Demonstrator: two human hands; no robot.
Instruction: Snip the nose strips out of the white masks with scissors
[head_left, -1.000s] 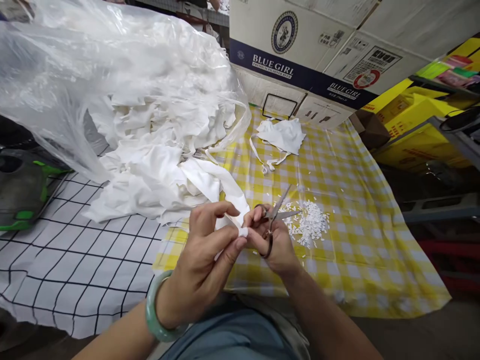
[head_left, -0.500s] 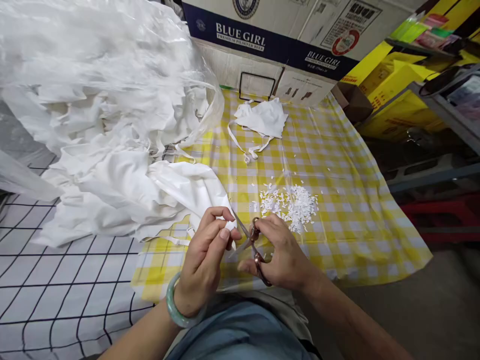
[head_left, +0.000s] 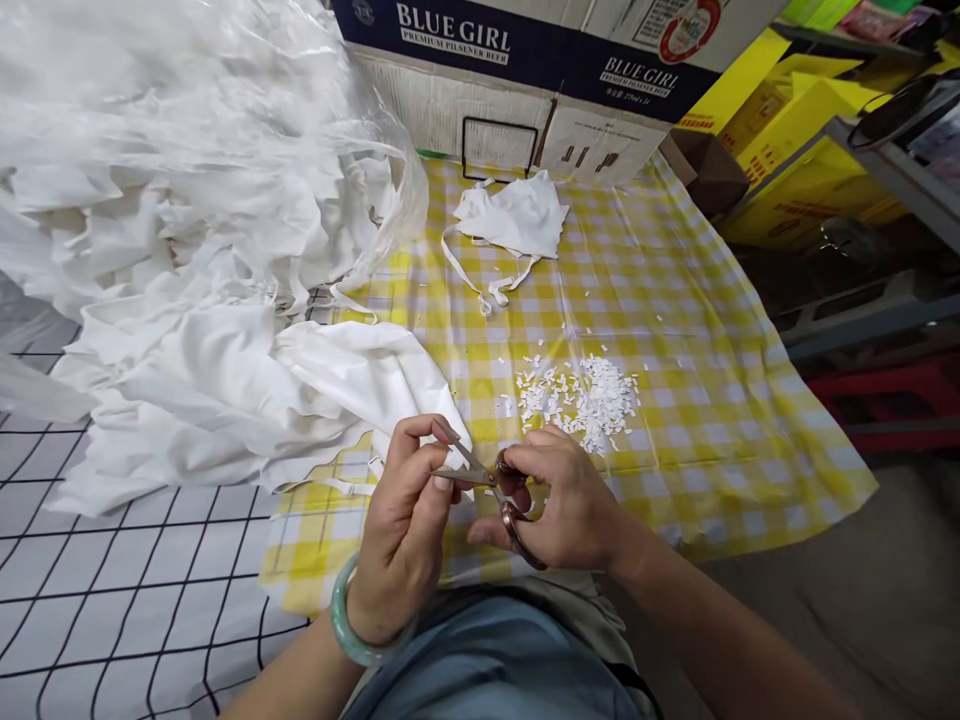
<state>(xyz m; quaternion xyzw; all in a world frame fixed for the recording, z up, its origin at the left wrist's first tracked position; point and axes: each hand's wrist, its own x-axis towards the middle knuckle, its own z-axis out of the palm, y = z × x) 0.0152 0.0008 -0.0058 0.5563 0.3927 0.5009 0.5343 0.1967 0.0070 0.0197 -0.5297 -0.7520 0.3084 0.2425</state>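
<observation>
The near edge of the white cloth [head_left: 360, 372] is pinched in the left hand [head_left: 403, 530], low on the counter [head_left: 679, 300]. The scissors [head_left: 491, 483] are gripped in the right hand [head_left: 571, 502], blades pointed left at the pinch. White snippets [head_left: 594, 395] are heaped just beyond.

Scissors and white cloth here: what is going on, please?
A person's right hand holds small scissors, their blades at the edge of a white cloth that the left hand pinches. Beyond the hands, a heap of white snippets lies on the yellow checked cover. A big cloth pile, partly in a clear bag, lies to the left; one strapped piece lies near the box.
</observation>
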